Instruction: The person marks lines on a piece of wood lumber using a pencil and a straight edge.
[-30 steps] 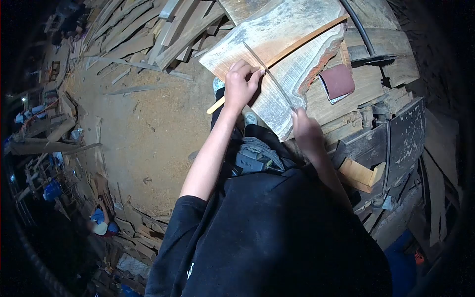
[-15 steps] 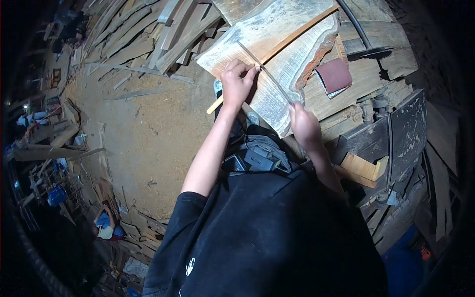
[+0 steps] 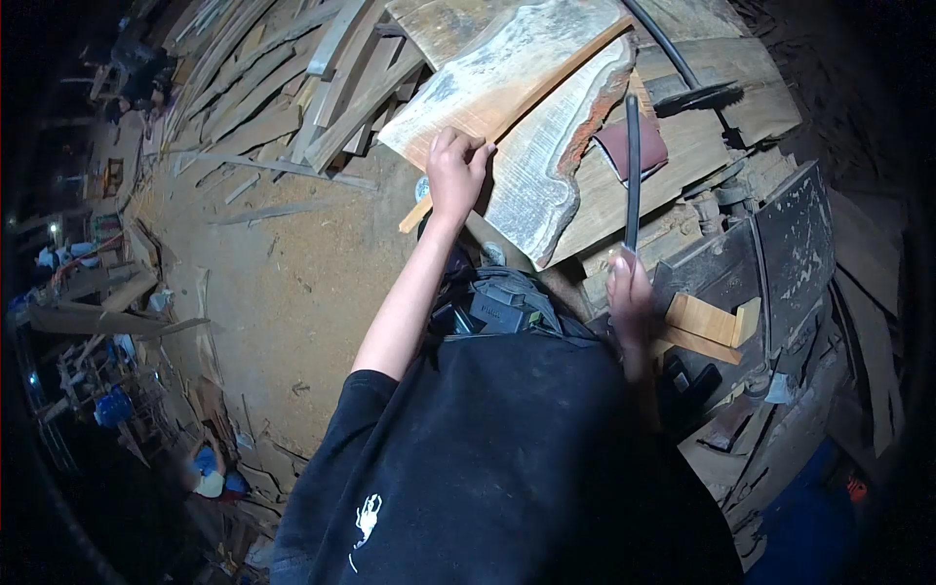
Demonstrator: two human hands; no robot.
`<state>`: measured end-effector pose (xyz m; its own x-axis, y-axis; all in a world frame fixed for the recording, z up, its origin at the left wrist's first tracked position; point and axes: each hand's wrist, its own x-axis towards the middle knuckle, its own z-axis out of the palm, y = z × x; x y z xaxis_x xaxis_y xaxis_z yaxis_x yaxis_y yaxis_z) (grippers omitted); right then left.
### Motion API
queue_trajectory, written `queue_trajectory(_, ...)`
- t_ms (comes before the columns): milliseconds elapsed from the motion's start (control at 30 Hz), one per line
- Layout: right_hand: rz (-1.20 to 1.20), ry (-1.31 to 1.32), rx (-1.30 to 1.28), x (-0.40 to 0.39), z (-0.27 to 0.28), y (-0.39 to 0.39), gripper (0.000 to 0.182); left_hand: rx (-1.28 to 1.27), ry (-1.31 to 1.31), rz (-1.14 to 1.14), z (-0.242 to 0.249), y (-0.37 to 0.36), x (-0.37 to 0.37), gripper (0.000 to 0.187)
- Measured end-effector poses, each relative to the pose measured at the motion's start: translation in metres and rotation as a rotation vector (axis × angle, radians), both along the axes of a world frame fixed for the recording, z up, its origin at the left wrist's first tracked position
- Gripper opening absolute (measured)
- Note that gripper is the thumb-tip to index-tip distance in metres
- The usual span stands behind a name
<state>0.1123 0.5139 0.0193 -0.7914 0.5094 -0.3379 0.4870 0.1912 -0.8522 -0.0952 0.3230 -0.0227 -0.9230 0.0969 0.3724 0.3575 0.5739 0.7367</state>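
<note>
In the head view, the left hand (image 3: 456, 180) pinched a thin wooden strip (image 3: 556, 86), hiding part of its length; the strip lay across a rough-edged slab (image 3: 526, 190), 1 end jutting past it; the right hand (image 3: 629, 294), blurred and shadowed, was closed around a dark file-like tool (image 3: 633, 175), its gripped end concealed; the tool partly covered a folded reddish sheet (image 3: 652, 150).

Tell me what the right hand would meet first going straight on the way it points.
Probably the near edge of the bench; if the right hand is high enough to clear it, the folded red sheet lies next along that line. Its height is unclear.
</note>
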Motion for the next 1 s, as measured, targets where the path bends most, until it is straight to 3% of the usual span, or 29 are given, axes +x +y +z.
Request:
queue_trajectory(100, 0.0, 0.11, -0.098, -0.03, 0.009, -0.011, 0.02, 0.05, 0.039, -0.013, -0.005, 0.004, 0.008, 0.012)
queue_trajectory(200, 0.165, 0.146, 0.206, -0.064, 0.006, -0.017, 0.021, 0.022, 0.146, -0.02, -0.008, 0.004, 0.012, 0.011)
queue_trajectory(333, 0.299, 0.143, 0.275, -0.093, 0.006, -0.035, 0.023, 0.075, -0.031, -0.046, 0.0, 0.0, 0.013, 0.013)
queue_trajectory(600, 0.467, 0.103, 0.482, -0.12, 0.001, -0.034, 0.027, 0.075, -0.076, -0.026, -0.001, -0.003, 0.008, 0.014)
queue_trajectory(767, 0.52, 0.113, 0.594, -0.121, -0.002, -0.035, 0.026, 0.187, -0.271, -0.076, -0.016, -0.011, -0.008, 0.016)
queue_trajectory(1000, 0.556, 0.178, 0.672, -0.121, -0.006, -0.035, 0.024, 0.154, -0.316, -0.056, -0.011, -0.012, -0.009, 0.016)
